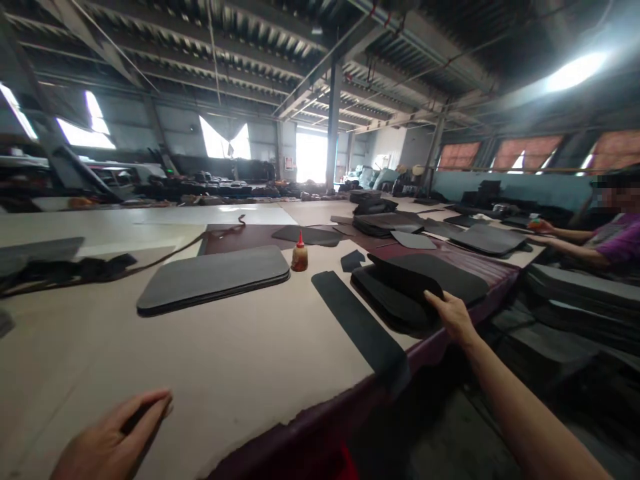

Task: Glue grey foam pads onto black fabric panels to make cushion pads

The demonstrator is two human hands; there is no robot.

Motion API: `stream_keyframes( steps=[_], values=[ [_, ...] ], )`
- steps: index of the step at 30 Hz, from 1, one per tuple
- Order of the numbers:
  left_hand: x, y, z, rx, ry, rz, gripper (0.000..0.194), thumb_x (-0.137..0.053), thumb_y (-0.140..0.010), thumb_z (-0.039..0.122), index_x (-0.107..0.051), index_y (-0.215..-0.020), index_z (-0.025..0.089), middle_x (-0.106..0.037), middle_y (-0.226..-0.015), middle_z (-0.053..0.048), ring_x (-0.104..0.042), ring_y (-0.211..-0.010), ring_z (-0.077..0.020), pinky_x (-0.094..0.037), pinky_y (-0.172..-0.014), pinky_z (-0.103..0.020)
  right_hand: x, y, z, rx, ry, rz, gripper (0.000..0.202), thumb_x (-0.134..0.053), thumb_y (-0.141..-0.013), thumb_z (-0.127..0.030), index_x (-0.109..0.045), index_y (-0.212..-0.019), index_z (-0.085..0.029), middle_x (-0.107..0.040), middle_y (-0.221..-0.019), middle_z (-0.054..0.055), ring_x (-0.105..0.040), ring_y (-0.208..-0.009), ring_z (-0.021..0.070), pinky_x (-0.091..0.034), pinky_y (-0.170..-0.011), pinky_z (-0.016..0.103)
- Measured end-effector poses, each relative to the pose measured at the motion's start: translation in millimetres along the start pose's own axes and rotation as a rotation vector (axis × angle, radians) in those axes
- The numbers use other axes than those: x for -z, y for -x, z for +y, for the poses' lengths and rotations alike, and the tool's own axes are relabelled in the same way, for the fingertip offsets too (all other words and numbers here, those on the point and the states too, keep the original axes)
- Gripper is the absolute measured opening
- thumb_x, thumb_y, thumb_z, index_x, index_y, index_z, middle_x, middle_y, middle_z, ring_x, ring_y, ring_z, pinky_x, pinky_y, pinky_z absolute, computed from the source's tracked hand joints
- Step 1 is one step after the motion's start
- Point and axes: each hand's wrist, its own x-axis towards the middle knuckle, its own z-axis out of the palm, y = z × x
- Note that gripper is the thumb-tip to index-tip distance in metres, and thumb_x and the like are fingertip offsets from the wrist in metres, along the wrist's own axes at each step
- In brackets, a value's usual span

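Observation:
My right hand [450, 315] pinches the near edge of a dark sheet [407, 275], which is lifted at an angle over a stack of rounded dark pieces [390, 303] at the table's right edge. At the lower left, my left hand [123, 433] hovers over the table with thumb and fingertips together; whether anything small is between them cannot be made out. A neat stack of grey rounded pieces [215, 277] lies left of centre. Beside it stands a bottle of amber liquid [300, 257] with a red nozzle. One long dark strip [357, 323] lies between the bottle and the table edge.
The pale table [225, 387] has a maroon cloth along its edge. More dark pieces [383, 223] lie farther back. At the far right, a person in a purple sleeve [623, 237] holds a bottle [536, 223] near another stack [487, 239]. Dark stacks [585, 300] stand beside the table.

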Motion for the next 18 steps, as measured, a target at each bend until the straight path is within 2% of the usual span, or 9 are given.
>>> stream_keyframes(
  steps=[2,4,7,9,12,14,16,18],
  values=[
    [6.2,4,16,0.028,0.006,-0.029,0.032,-0.049,-0.077,0.067,-0.072,-0.083,0.046,-0.077,-0.091,0.009,-0.072,-0.086,-0.0299,-0.057,-0.075,-0.041,-3,3,-11,0.106,0.095,0.125,0.053,-0.062,-0.078,-0.052,-0.073,-0.112,-0.014,-0.076,-0.097,0.009,-0.069,-0.096,0.0279,-0.053,-0.085,0.035],
    [12.0,8,30,0.012,0.035,-0.033,0.034,-0.052,-0.076,0.064,-0.074,-0.084,0.04,-0.077,-0.095,0.005,-0.071,-0.092,-0.0294,-0.055,-0.08,-0.038,-12,11,-38,0.282,0.219,0.242,0.05,-0.057,-0.084,-0.052,-0.073,-0.116,-0.017,-0.075,-0.1,0.009,-0.068,-0.098,0.0274,-0.051,-0.088,0.036],
    [18.8,15,43,0.004,0.106,-0.033,0.036,-0.055,-0.077,0.06,-0.075,-0.087,0.031,-0.077,-0.097,-0.001,-0.069,-0.094,-0.0289,-0.053,-0.084,-0.035,-34,36,-99,0.617,0.306,0.373,0.042,-0.055,-0.092,-0.046,-0.073,-0.116,-0.017,-0.075,-0.101,0.012,-0.071,-0.093,0.026,-0.051,-0.085,0.034],
    [22.0,20,48,0.03,0.212,-0.058,0.038,-0.057,-0.08,0.06,-0.074,-0.088,0.027,-0.076,-0.096,-0.004,-0.069,-0.095,-0.0286,-0.053,-0.086,-0.034,-53,63,-142,0.853,0.346,0.356,0.033,-0.054,-0.096,-0.038,-0.073,-0.116,-0.019,-0.075,-0.106,0.011,-0.071,-0.094,0.0236,-0.052,-0.085,0.031],
    [24.6,27,50,0.109,0.524,-0.142,0.045,-0.057,-0.083,0.063,-0.072,-0.094,0.022,-0.076,-0.1,-0.008,-0.069,-0.099,-0.0291,-0.053,-0.091,-0.037,-92,118,-191,1.122,0.364,0.178,0.034,-0.052,-0.096,-0.022,-0.066,-0.127,-0.022,-0.072,-0.119,0.008,-0.068,-0.107,0.0227,-0.05,-0.097,0.033],
    [25.1,29,48,0.153,0.767,-0.179,0.055,-0.054,-0.084,0.067,-0.07,-0.103,0.018,-0.074,-0.107,-0.012,-0.069,-0.103,-0.0301,-0.051,-0.097,-0.042,-126,162,-209,1.179,0.295,0.006,0.038,-0.046,-0.096,-0.015,-0.064,-0.129,-0.022,-0.07,-0.121,0.008,-0.065,-0.114,0.0229,-0.046,-0.105,0.037],
    [25.6,27,44,0.193,0.958,-0.19,0.073,-0.048,-0.082,0.077,-0.066,-0.116,0.015,-0.072,-0.114,-0.016,-0.069,-0.105,-0.0307,-0.051,-0.099,-0.044,-161,209,-217,1.195,0.243,-0.281,0.041,-0.042,-0.097,-0.014,-0.061,-0.132,-0.021,-0.067,-0.127,0.01,-0.062,-0.118,0.0239,-0.042,-0.11,0.04],
    [27.5,23,40,0.246,1.088,-0.177,0.09,-0.038,-0.08,0.085,-0.057,-0.13,0.013,-0.071,-0.116,-0.018,-0.069,-0.104,-0.0296,-0.053,-0.096,-0.043,-192,252,-219,1.175,0.237,-0.614,0.042,-0.046,-0.096,-0.019,-0.056,-0.137,-0.021,-0.065,-0.131,0.012,-0.061,-0.119,0.0257,-0.045,-0.107,0.041]
  ],
)
